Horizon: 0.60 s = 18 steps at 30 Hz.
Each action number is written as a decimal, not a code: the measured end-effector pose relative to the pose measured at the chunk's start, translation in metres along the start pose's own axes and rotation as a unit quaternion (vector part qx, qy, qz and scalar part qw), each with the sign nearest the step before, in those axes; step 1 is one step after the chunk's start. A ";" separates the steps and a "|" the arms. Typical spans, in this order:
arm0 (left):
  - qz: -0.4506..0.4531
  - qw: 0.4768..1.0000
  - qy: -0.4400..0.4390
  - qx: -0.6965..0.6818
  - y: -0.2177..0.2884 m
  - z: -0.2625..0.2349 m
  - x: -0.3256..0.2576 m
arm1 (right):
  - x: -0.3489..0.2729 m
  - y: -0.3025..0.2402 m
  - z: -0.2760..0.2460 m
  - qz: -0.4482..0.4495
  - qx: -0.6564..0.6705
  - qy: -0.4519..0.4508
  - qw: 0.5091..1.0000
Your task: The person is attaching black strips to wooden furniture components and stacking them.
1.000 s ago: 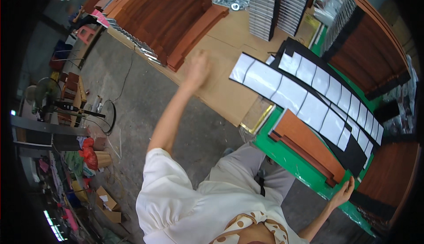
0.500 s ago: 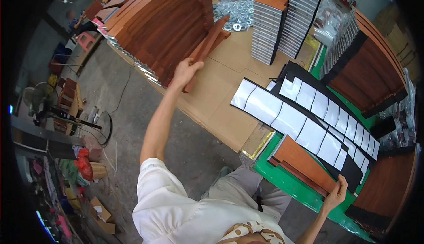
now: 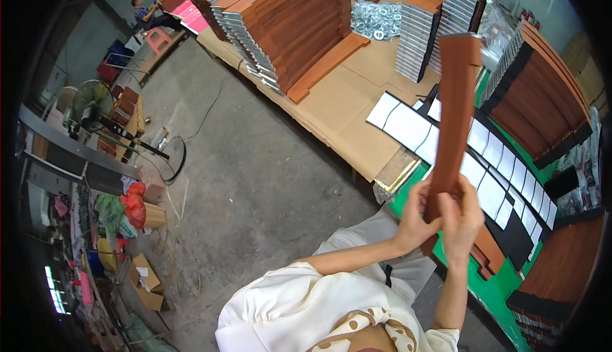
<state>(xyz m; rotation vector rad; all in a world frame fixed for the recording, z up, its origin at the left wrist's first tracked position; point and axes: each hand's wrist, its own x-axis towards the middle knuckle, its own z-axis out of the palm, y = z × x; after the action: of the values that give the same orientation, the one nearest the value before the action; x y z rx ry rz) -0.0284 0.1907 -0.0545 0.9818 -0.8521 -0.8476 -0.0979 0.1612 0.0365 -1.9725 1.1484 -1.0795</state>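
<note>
I hold a long reddish-brown wooden strip (image 3: 454,116) upright in front of me, both hands at its lower end. My left hand (image 3: 417,215) has its fingers curled around the left edge; my right hand (image 3: 460,221) has its fingers pressed on the right side. Behind it, white sheets (image 3: 408,125) lie on the green surface (image 3: 503,288).
</note>
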 end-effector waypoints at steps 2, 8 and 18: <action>0.020 0.991 -0.119 0.052 0.003 0.011 -0.004 | -0.012 0.015 -0.031 0.035 -0.010 0.045 0.998; -0.042 0.989 -0.043 0.133 0.021 -0.055 0.032 | -0.029 0.035 -0.099 -0.062 -0.221 0.078 0.970; 0.115 0.909 -0.242 0.319 -0.002 -0.048 0.074 | -0.082 0.120 -0.123 -0.044 -0.243 0.044 0.968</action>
<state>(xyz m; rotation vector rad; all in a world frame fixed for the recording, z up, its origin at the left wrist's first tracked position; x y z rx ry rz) 0.0441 0.1404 -0.0553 1.2165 -1.7115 -0.6169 -0.2767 0.1693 -0.0282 -2.3844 1.4964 -1.0061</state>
